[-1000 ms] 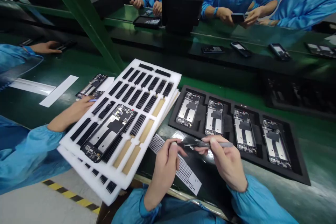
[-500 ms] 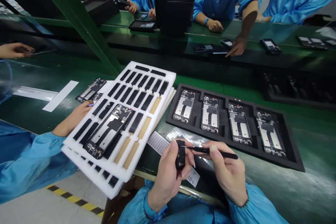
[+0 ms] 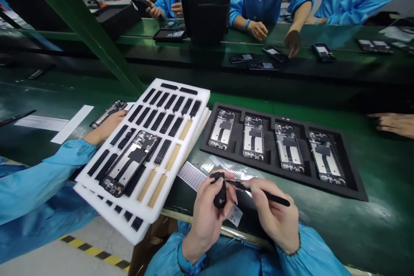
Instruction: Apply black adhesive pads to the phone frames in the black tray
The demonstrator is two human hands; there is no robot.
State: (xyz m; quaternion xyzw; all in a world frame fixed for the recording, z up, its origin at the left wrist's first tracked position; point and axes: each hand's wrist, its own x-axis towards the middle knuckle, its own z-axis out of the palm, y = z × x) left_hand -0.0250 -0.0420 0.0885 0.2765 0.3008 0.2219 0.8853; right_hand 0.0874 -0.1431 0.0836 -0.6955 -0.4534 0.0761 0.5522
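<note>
Between the thumb and fingers of my left hand [image 3: 207, 213] is a small black plastic part [image 3: 220, 196], held up over the near bench edge. My right hand [image 3: 276, 215] is closed on black tweezers [image 3: 273, 197], whose tips meet the upper side of that part; whether they pinch anything there is too small to tell. Under my hands lie a white perforated sheet [image 3: 191, 175] and a clear dotted sheet [image 3: 213, 164]. To the left, an opened phone [image 3: 131, 164] rests on a white foam tray [image 3: 203, 91] filled with black strips.
A black foam tray [image 3: 354, 181] holding several opened phones stands behind my hands. At left, a co-worker's hand [image 3: 108, 127] touches another opened phone [image 3: 108, 114]. Another person's hand [image 3: 396, 124] reaches in at right. A green post [image 3: 84, 30] slants down behind the white tray.
My left hand has turned the black part slightly, with the tweezers still at it. The co-worker's hand at left has moved onto the phone. A hand and a black tray at far right have changed places.
</note>
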